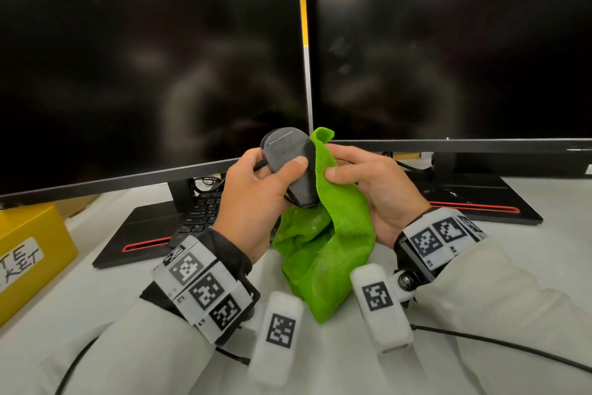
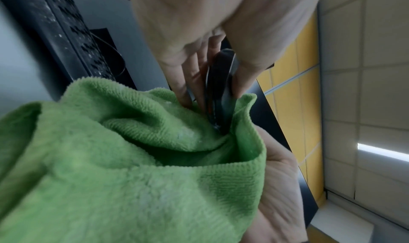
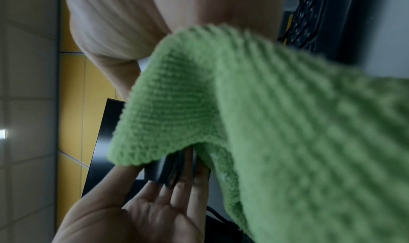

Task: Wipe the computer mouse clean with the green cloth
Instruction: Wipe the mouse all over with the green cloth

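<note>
Left hand (image 1: 256, 189): grips the lifted computer mouse (image 1: 290, 164)
Right hand (image 1: 368, 186): pinches green cloth (image 1: 323, 234) against its side
Progress: wiping apparently underway; remaining surfaces unclear

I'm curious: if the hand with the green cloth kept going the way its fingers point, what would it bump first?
Probably the computer mouse: the right hand already presses the green cloth against its side, opposite the left hand.

Even, bright overhead light fills the head view, faint glare smearing both dark monitors (image 1: 150, 58), straight edges bowing outward. The wrist views run dimmer and grainier, the green cloth (image 3: 287, 124) blurred close up.
</note>
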A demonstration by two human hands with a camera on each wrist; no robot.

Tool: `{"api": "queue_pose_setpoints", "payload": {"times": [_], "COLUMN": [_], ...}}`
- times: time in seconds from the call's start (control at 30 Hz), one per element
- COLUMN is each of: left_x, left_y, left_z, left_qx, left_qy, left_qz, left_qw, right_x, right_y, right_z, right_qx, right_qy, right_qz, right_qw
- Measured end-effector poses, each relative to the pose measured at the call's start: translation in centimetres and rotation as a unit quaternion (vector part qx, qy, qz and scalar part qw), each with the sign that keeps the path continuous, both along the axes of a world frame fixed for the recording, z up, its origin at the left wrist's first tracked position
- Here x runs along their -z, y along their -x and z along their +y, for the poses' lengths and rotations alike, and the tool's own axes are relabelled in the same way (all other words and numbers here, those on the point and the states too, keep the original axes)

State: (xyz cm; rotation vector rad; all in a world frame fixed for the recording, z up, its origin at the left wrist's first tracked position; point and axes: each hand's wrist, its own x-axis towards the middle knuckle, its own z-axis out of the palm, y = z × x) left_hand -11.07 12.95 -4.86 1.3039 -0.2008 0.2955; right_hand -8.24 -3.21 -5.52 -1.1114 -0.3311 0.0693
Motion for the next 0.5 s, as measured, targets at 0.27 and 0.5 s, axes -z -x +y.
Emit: {"api": "queue_pose_setpoints", "payload": {"times": [0.27,0.5], "left_x": [-0.37,0.0], "left_y": [-0.07,-0.24], "left_z": [0.27,-0.04], "left_qx": [-0.03,-0.04], "left_qy": [0.059,0.078], "left_qz": [0.006,0.037], "left_qw": [0.998,0.995], "right_x": [0.26,0.51], "right_y": [0.14,0.31], "right_z": [0.34,0.66], "right_qx": [-0.014,0.041], "right_qy": [0.04,0.105], "right_qz": [-0.01,-0.026], "right_qw": [0.999,0.993]}}
